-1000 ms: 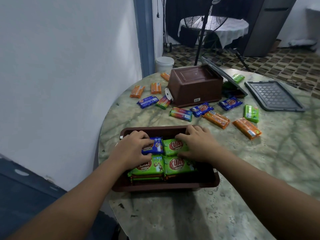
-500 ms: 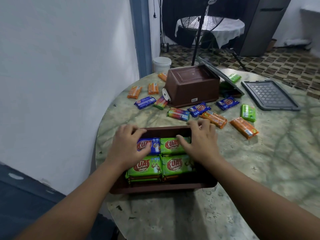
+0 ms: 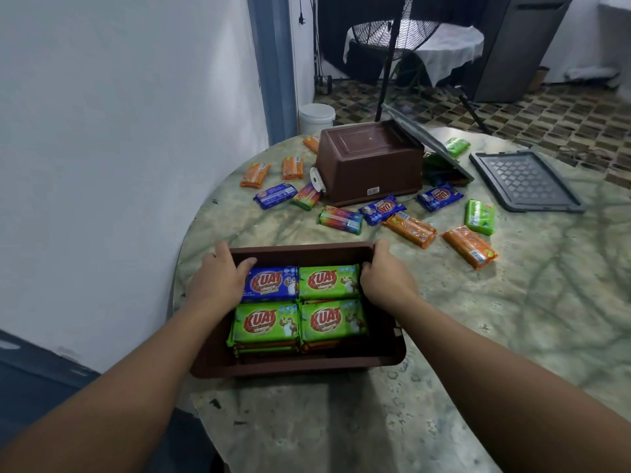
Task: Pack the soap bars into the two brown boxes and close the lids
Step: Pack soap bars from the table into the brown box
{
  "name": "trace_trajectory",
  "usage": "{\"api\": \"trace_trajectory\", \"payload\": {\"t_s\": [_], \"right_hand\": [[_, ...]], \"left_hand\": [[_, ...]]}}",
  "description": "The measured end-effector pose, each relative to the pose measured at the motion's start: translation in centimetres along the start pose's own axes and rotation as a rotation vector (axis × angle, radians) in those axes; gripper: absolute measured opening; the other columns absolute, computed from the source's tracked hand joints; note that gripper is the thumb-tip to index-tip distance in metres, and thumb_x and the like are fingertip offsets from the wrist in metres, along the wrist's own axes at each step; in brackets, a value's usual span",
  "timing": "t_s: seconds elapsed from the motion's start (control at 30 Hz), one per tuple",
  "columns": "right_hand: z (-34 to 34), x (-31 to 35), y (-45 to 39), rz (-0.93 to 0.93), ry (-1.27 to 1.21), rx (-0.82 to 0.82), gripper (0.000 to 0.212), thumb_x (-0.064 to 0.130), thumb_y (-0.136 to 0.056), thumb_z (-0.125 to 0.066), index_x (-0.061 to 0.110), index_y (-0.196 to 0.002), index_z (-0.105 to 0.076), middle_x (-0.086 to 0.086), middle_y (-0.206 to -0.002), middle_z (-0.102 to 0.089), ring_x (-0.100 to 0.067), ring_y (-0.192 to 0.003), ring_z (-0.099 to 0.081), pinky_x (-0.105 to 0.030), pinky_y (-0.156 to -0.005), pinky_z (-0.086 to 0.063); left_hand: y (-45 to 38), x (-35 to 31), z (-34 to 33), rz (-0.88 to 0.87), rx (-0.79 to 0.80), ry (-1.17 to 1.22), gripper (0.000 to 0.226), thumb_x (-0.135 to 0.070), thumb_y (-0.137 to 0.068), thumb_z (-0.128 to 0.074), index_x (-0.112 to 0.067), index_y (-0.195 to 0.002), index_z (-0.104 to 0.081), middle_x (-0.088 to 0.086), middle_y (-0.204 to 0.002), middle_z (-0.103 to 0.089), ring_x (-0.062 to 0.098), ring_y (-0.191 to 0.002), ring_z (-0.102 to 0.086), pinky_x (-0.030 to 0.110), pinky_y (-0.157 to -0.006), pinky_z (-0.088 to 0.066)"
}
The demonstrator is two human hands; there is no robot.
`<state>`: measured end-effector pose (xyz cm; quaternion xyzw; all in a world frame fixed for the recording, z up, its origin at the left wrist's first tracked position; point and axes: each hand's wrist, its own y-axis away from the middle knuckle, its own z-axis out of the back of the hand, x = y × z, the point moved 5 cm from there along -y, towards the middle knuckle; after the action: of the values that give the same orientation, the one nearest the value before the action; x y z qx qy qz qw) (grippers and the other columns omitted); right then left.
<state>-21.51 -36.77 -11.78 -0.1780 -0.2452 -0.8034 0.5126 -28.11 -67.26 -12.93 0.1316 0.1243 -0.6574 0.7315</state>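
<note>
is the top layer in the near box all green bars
No, the top layer of the near brown box shows three green bars and one blue bar at the far left.

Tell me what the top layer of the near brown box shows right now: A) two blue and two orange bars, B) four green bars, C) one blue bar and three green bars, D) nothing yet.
C: the near brown box has one blue soap bar at far left and three green soap bars filling the rest of the top layer.
</note>
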Motion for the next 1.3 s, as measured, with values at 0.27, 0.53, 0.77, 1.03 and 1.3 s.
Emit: {"api": "trace_trajectory", "payload": {"t_s": [0.27, 0.53, 0.77, 1.03, 1.3], "right_hand": [[2.7, -4.0, -0.3, -0.019, 0.023, -0.021, 0.007, 0.024, -0.105, -0.045, 0.022, -0.11, -0.04, -0.002, -0.092, -0.061, -0.022, -0.083, -0.063, -0.047, -0.075, -0.057], [8.1, -11.8, 0.3, -0.079, 0.039, -0.127, 0.009, 0.023, -0.103, -0.045, 0.02, -0.107, -0.038, 0.001, -0.086, -0.051, -0.029, -0.082, -0.055, -0.041, -0.07, -0.044], [11.6, -18.0, 1.6, -0.196, 0.026, -0.208, 0.013, 0.022, -0.101, -0.044, 0.017, -0.111, -0.036, -0.001, -0.081, -0.047, -0.032, -0.078, -0.05, -0.041, -0.069, -0.041], [12.8, -20.1, 2.4, -0.228, 0.032, -0.236, 0.011, 0.021, -0.101, -0.042, 0.017, -0.11, -0.038, 0.0, -0.078, -0.048, -0.032, -0.077, -0.054, -0.042, -0.067, -0.045], [12.9, -19.8, 2.6, -0.27, 0.026, -0.217, 0.031, 0.032, -0.097, -0.048, 0.015, -0.123, -0.044, -0.014, -0.123, -0.051, -0.035, -0.109, -0.05, -0.042, -0.079, -0.042]], "left_hand": [[1.8, -4.7, -1.2, -0.032, -0.002, -0.005, 0.054, -0.059, -0.097, -0.051, -0.011, -0.116, -0.04, 0.018, -0.117, -0.058, 0.035, -0.096, -0.061, 0.042, -0.069, -0.049], [3.4, -14.3, -4.3, -0.122, 0.041, -0.011, 0.056, -0.06, -0.097, -0.052, -0.011, -0.125, -0.043, 0.015, -0.123, -0.058, 0.033, -0.105, -0.06, 0.04, -0.072, -0.048], [4.3, -21.3, -7.1, -0.218, 0.12, 0.001, 0.059, -0.062, -0.097, -0.05, -0.015, -0.131, -0.038, 0.013, -0.126, -0.056, 0.034, -0.106, -0.061, 0.043, -0.074, -0.053], [4.6, -23.8, -8.2, -0.272, 0.133, 0.013, 0.07, -0.062, -0.097, -0.05, -0.013, -0.143, -0.032, 0.012, -0.132, -0.054, 0.032, -0.108, -0.061, 0.042, -0.073, -0.055], [5.8, -25.3, -6.8, -0.419, 0.088, -0.102, 0.056, -0.057, -0.095, -0.046, -0.017, -0.135, -0.041, 0.011, -0.136, -0.037, 0.032, -0.126, -0.035, 0.047, -0.102, -0.039]]}}
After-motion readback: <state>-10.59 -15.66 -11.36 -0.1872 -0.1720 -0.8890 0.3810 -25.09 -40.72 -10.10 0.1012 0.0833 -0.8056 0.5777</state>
